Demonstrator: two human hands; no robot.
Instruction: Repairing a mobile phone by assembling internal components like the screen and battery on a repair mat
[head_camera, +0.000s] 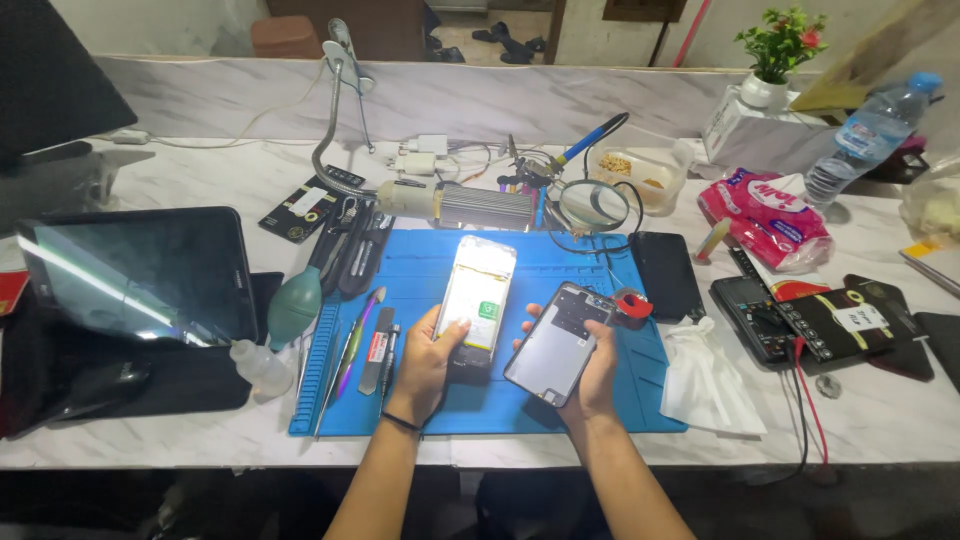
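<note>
My left hand (425, 362) grips an opened phone body (477, 298) with its battery and inner parts showing, held over the blue work mat (430, 262). My right hand (593, 375) holds the grey back cover (557, 343) of the phone from below, tilted, just right of the phone body. The two parts are apart. A small red roll of tape (632, 305) lies on the mat beside the cover.
Tweezers and pry tools (365, 345) lie on the mat's left side, with a green air blower (294, 305) and a tablet (135, 273) further left. A black phone (667, 275), a white cloth (705, 385), a multimeter (752, 315), a magnifier (592, 205) and a water bottle (868, 135) stand to the right.
</note>
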